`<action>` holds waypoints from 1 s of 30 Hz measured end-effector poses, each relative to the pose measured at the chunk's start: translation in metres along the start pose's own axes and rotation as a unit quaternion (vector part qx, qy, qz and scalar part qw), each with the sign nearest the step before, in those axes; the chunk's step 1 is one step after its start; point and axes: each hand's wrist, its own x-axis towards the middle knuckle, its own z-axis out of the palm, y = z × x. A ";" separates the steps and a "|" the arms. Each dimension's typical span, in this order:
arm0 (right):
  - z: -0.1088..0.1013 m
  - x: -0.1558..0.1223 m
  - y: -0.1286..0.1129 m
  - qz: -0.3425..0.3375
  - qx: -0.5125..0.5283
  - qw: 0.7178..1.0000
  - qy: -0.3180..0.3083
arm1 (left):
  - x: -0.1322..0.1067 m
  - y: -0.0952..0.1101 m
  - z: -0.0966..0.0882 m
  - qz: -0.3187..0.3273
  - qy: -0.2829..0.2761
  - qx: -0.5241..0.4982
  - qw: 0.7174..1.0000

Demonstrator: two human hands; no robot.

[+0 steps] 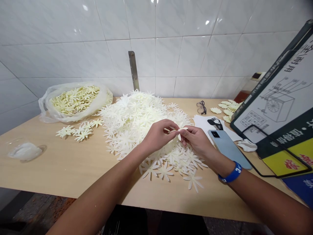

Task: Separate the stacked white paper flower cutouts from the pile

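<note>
Fingertips [174, 124] of the left hand [157, 135] and right hand [195, 140] pinch a narrow cream flower cutout [178, 130], its long axis lying nearly level, left to right. Below the hands spreads a heaped pile of cutouts [137, 120] on a pale wooden table [49, 169]. Beyond that pile rises a white tile wall [171, 55]; left of it sits a plastic bag [75, 101], right of it a phone [227, 148].

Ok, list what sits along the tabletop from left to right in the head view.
Clear dish of something white → plastic bag of pale flower cutouts → heap of white flower cutouts → pale blue phone → crumpled white cloth → printed board
</note>
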 end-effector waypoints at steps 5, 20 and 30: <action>0.002 -0.001 -0.005 -0.006 -0.016 1.000 -0.014 | 0.001 0.002 0.001 -0.064 0.023 -0.076 0.995; 0.002 -0.002 -0.003 0.003 0.046 0.998 -0.052 | 0.003 0.001 -0.002 -0.136 0.052 -0.120 0.982; -0.002 0.003 0.002 -0.003 0.044 0.997 -0.056 | 0.005 0.000 -0.008 -0.192 0.011 -0.215 0.957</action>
